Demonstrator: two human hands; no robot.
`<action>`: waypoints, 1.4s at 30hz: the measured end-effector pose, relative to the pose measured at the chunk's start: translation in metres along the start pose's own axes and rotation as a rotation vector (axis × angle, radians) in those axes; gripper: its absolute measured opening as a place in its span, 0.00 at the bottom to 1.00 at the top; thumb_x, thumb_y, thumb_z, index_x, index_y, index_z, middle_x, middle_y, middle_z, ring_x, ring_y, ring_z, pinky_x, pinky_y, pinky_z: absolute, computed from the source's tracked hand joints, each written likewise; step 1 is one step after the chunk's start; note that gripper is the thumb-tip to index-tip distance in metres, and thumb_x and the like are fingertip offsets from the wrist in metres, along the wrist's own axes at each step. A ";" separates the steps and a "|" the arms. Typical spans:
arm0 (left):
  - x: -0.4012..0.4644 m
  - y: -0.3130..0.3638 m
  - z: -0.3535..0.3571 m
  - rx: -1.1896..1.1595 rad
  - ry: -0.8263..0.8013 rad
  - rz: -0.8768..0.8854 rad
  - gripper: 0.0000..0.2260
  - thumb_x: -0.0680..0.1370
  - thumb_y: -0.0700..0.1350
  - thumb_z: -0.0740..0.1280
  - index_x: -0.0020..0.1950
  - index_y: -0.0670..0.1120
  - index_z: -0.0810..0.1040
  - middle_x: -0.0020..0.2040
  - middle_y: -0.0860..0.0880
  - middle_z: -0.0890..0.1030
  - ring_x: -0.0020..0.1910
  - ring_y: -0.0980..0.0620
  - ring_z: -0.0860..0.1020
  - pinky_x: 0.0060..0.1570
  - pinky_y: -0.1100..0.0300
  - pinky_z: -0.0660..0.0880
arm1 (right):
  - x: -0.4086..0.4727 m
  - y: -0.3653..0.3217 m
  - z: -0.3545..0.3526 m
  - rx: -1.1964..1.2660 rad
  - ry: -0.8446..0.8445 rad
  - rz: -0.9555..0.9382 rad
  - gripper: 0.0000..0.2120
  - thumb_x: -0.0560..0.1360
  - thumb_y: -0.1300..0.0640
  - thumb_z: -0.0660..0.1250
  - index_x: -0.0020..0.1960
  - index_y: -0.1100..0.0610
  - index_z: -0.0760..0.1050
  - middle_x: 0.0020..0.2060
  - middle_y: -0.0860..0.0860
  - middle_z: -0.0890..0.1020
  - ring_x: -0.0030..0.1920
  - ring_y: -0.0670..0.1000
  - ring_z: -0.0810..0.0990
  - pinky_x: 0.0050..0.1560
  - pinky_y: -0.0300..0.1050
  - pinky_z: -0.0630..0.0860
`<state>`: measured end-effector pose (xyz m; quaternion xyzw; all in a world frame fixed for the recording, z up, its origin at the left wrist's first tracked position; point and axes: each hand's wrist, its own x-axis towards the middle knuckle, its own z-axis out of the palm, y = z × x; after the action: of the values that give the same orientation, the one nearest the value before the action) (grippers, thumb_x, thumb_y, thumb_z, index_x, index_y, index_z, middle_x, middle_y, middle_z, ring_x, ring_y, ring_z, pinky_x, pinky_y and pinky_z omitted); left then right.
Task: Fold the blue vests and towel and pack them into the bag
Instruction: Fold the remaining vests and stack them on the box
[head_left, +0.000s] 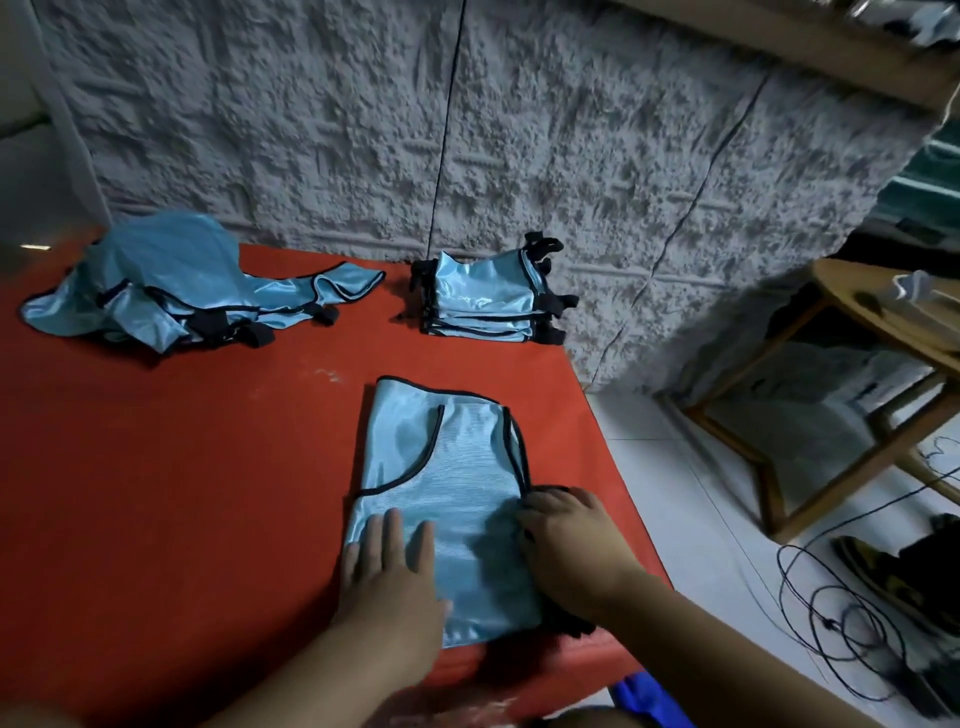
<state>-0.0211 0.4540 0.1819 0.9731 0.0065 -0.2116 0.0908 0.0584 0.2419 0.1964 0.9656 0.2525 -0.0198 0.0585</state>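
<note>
A light blue vest (441, 467) with black trim lies flat, folded lengthwise, near the right front of the red table (182, 493). My left hand (389, 577) presses flat on its lower left part with straight fingers. My right hand (566, 540) sits at the vest's right edge, fingers curled on the fabric and black strap there. A neat stack of folded vests (485, 301) stands at the back of the table. A loose pile of unfolded vests (171, 286) lies at the back left. No bag or towel is plainly seen.
A rough grey wall (467, 130) rises behind the table. To the right, a wooden stool (857, 364) stands on the white floor, with black cables (841, 613) and shoes beside it. A blue object (649, 699) shows below the table's front edge.
</note>
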 end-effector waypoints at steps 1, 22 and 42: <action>-0.001 -0.001 0.001 0.004 0.007 0.005 0.36 0.83 0.60 0.52 0.81 0.49 0.33 0.79 0.40 0.29 0.78 0.39 0.30 0.77 0.41 0.37 | -0.005 0.010 -0.003 0.012 -0.022 0.080 0.15 0.76 0.49 0.58 0.57 0.47 0.80 0.59 0.44 0.81 0.62 0.50 0.78 0.70 0.58 0.66; 0.009 -0.059 -0.009 -0.036 0.111 0.132 0.51 0.67 0.81 0.52 0.80 0.60 0.32 0.78 0.53 0.28 0.78 0.47 0.29 0.76 0.44 0.33 | 0.025 -0.037 0.021 0.242 -0.178 0.262 0.35 0.83 0.36 0.46 0.83 0.50 0.39 0.82 0.49 0.37 0.81 0.55 0.36 0.80 0.56 0.39; 0.024 -0.133 0.008 0.062 0.426 0.165 0.39 0.80 0.70 0.47 0.71 0.40 0.74 0.71 0.46 0.76 0.67 0.46 0.77 0.68 0.43 0.62 | 0.080 -0.099 0.015 0.367 -0.119 0.253 0.33 0.85 0.43 0.46 0.82 0.58 0.39 0.81 0.57 0.38 0.81 0.55 0.35 0.77 0.51 0.35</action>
<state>-0.0095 0.5822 0.1417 0.9954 -0.0603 0.0068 0.0744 0.0793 0.3646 0.1662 0.9812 0.1176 -0.1149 -0.1012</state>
